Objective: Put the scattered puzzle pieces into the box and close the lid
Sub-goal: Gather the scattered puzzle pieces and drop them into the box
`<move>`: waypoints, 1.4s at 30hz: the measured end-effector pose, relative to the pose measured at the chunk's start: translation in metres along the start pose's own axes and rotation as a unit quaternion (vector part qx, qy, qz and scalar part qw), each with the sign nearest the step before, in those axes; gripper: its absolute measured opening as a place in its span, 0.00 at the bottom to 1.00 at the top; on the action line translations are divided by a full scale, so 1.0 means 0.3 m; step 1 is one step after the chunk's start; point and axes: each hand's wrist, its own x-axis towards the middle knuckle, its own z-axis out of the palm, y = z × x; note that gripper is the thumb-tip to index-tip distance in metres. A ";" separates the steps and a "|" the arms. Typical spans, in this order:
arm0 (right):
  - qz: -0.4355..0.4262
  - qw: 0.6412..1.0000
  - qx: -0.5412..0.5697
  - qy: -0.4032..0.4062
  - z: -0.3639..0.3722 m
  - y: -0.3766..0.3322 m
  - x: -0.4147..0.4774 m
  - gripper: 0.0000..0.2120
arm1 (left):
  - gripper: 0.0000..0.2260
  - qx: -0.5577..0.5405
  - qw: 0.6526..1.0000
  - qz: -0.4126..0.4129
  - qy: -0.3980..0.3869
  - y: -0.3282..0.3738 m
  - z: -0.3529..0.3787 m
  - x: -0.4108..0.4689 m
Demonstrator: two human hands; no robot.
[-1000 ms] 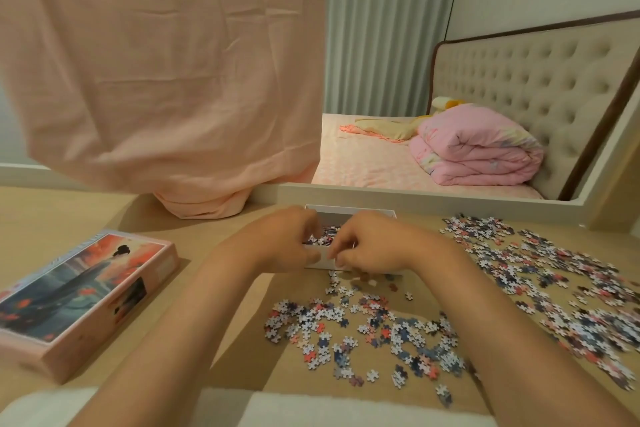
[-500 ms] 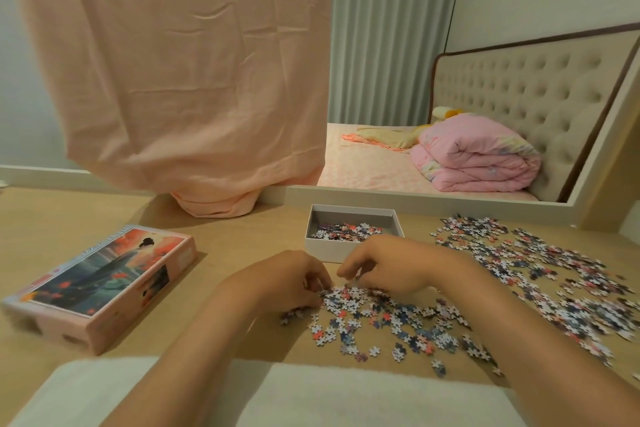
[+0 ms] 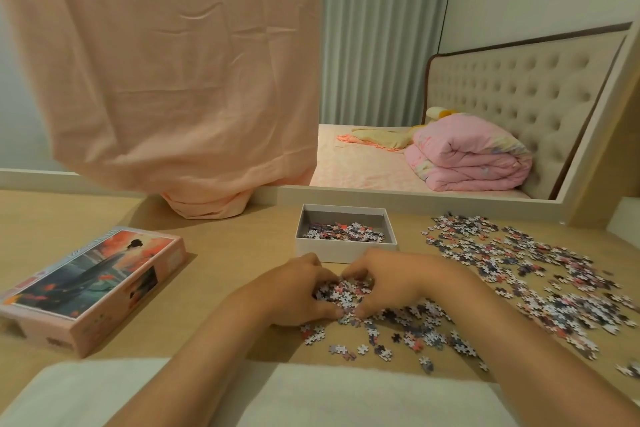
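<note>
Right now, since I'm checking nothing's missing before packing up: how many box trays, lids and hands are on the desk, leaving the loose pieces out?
Box tray: 1
Lid: 1
Hands: 2, left hand and right hand, both cupped round puzzle pieces
Total: 4

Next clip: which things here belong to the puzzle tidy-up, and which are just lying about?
Job: box, holding some pieces; lid, off to the left; heap of pieces cupped by left hand and right hand; loose pieces to the right.
Lying about: peach cloth; pink quilt.
</note>
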 end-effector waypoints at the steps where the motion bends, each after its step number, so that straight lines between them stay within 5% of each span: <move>1: 0.005 1.000 0.000 0.001 -0.001 0.003 0.000 0.35 | 0.31 -0.008 1.000 0.000 0.002 -0.006 0.001 -0.002; 3: 0.025 0.999 -0.022 -0.003 0.005 0.001 0.000 0.34 | 0.31 -0.012 1.000 -0.001 0.001 -0.015 0.002 -0.008; 7: 0.060 0.997 -0.035 0.019 0.048 -0.019 0.021 0.48 | 0.29 0.003 1.000 -0.005 -0.002 -0.024 -0.002 -0.010; 13: 0.009 0.995 0.053 0.089 0.068 -0.045 0.034 0.29 | 0.19 -0.015 0.998 0.009 0.053 -0.017 0.002 -0.005; 20: 0.026 0.981 0.114 0.154 0.080 -0.059 0.047 0.18 | 0.13 -0.099 0.986 0.009 0.134 -0.024 0.027 0.006; 25: 0.051 0.953 0.242 0.176 0.083 -0.048 0.066 0.10 | 0.09 -0.192 0.966 -0.002 0.176 -0.037 0.041 0.015; 30: 0.046 0.888 0.414 0.197 0.039 -0.039 0.067 0.08 | 0.08 -0.326 0.925 -0.012 0.197 -0.037 0.000 0.054; 34: 0.025 0.853 0.467 0.231 -0.057 -0.011 0.098 0.09 | 0.08 -0.428 0.879 -0.009 0.210 -0.022 -0.098 0.124; 42: 0.039 0.821 0.462 0.334 -0.112 0.104 0.218 0.10 | 0.08 -0.476 0.852 -0.056 0.210 -0.050 -0.133 0.308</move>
